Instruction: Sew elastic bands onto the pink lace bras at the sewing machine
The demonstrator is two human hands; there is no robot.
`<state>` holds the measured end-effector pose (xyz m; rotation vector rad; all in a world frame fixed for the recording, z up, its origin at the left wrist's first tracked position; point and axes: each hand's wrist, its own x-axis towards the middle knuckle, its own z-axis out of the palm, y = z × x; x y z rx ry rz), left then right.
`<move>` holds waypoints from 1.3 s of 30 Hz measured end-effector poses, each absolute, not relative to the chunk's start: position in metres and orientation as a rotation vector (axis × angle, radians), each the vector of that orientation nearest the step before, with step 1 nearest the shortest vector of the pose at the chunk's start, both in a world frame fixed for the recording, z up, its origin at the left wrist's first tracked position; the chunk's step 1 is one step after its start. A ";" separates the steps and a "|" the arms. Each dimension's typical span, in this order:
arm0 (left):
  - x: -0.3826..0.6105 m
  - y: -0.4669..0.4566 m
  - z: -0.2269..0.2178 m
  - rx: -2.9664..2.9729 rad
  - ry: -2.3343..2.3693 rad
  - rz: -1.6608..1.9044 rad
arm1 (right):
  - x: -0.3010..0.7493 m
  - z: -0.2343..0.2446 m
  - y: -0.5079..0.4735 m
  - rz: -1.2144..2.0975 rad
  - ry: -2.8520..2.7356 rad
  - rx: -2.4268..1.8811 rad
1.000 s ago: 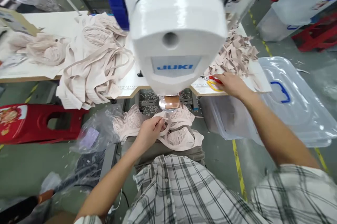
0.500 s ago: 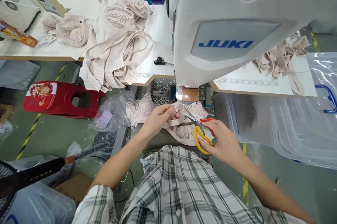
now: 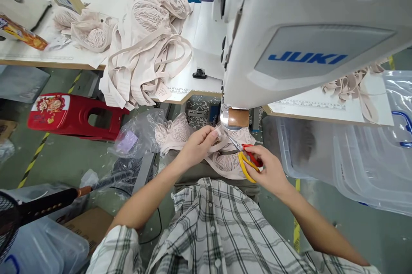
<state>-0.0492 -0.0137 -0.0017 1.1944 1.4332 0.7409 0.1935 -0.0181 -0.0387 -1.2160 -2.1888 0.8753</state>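
Brought the scissors (image 3: 240,148) over from the desk (image 3: 299,110) since a second ago, up to the pale lace bra (image 3: 227,162) lying across the lap (image 3: 196,171), just below the sewing machine (image 3: 305,38). Should handle as something very light, soft and limp, with floppy straps and only a little shape in the cups; likely to sag or twist unless kept taut. Probably easy to snag or nick through the open lace, so best taken by the plain strap or edge. Pinching a thin part of it between thumb and fingers with the left hand (image 3: 201,145), just below and left of the machine's lower end. Grasping the scissors by their loops with the right hand (image 3: 270,171), below and right of that same end. Cannot tell about contact between blades and fabric. Angling both forearms (image 3: 151,199) inward from either side, to converge under the machine. Heaped left of the machine: similar garments (image 3: 148,50).
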 end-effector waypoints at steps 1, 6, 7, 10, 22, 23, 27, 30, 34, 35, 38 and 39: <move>-0.050 -0.013 -0.002 1.205 1.439 0.747 | 0.194 -0.040 -0.020 0.859 -2.172 -1.199; -0.051 -0.013 0.000 1.198 1.432 0.750 | 0.183 -0.043 -0.023 0.876 -2.152 -1.155; -0.051 -0.013 0.001 1.205 1.427 0.734 | 0.179 -0.043 -0.022 0.898 -2.146 -1.162; -0.052 -0.013 0.003 1.237 1.431 0.681 | 0.169 -0.043 -0.018 0.963 -2.131 -1.208; -0.060 -0.013 -0.003 1.242 1.486 0.724 | 0.179 -0.047 -0.024 1.121 -1.967 -1.328; -0.062 -0.013 -0.004 1.271 1.500 0.728 | 0.184 -0.046 -0.025 1.123 -1.941 -1.354; -0.069 -0.013 -0.009 1.675 1.690 0.697 | 0.211 -0.043 -0.016 1.106 -1.915 -1.469; -0.073 -0.010 -0.010 1.932 1.793 0.500 | 0.234 -0.037 0.022 0.913 -1.911 -1.630; -0.077 -0.002 0.001 1.911 1.682 0.369 | 0.253 -0.028 0.104 0.517 -1.876 -1.831; -0.079 0.001 0.005 1.870 1.633 0.367 | 0.255 -0.026 0.123 0.450 -1.924 -1.821; -0.090 0.009 0.014 1.840 1.528 0.281 | 0.255 -0.021 0.152 0.315 -2.108 -1.653; -0.093 0.011 0.014 1.874 1.538 0.230 | 0.252 -0.020 0.149 0.266 -2.119 -1.592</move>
